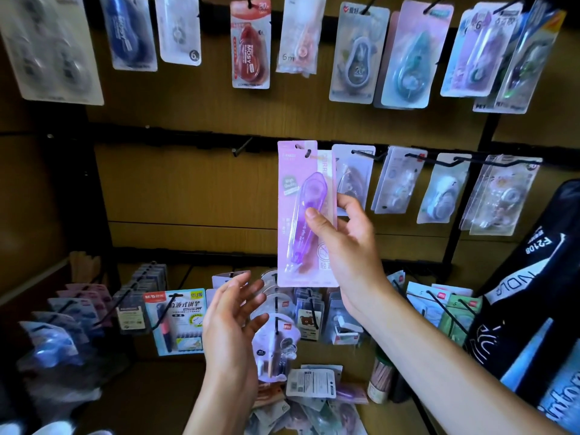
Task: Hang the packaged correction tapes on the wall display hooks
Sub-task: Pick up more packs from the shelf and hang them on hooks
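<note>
Your right hand (pixel 342 243) pinches a purple pack (pixel 303 215) up at the middle row, its hole right at a hook; you can't tell if it's on yet. Your left hand (pixel 233 318) is open and holds nothing. Many packs already hang. More loose packs (pixel 310 384) wait below. The brown wall (pixel 188 189) has black rails. An empty hook (pixel 242 149) sticks out nearby.

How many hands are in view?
2: the right hand holds a purple pack at the middle row; the left hand is open below it.
</note>
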### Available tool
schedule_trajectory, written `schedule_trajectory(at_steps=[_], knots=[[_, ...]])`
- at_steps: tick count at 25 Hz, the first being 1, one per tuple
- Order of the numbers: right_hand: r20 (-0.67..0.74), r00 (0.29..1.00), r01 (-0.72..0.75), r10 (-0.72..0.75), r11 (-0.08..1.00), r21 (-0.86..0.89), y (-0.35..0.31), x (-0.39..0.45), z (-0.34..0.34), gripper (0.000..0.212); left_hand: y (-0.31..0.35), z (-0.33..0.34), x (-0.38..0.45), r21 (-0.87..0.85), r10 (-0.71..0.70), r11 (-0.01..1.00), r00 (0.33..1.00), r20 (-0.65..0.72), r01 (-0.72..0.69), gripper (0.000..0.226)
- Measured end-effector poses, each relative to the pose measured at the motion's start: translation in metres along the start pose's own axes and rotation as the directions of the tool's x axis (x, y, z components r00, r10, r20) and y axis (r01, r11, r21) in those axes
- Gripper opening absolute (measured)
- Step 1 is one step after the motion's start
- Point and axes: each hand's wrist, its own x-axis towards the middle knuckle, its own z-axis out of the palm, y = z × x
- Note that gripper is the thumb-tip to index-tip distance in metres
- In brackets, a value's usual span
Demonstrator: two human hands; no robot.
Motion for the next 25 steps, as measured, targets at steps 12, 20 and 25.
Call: schedule_trajectory(at_steps=[12, 20, 25], knots=[[-0.191, 0.884, -0.461, 0.427, 0.866, -0.195, 0.047, 0.102, 0.025, 0.066, -0.001, -0.007, 0.008, 0.034, -0.031, 0.999, 0.999, -0.011, 0.032, 0.02], [-0.335, 0.934, -0.064, -0.128, 0.859, -0.509, 0.111, -0.047, -0.059, 0.014, -0.057, -0.032, -0.01, -0.006, -0.336, 0.942, 0.941, -0.038, 0.336, 0.014], [-0.417, 0.889, -0.412, 0.19, 0.729, -0.547, 0.247, -0.154, -0.122, 0.012, -0.164, -0.078, -0.019, 0.3, -0.428, 0.833, 0.885, -0.183, 0.465, 0.014]])
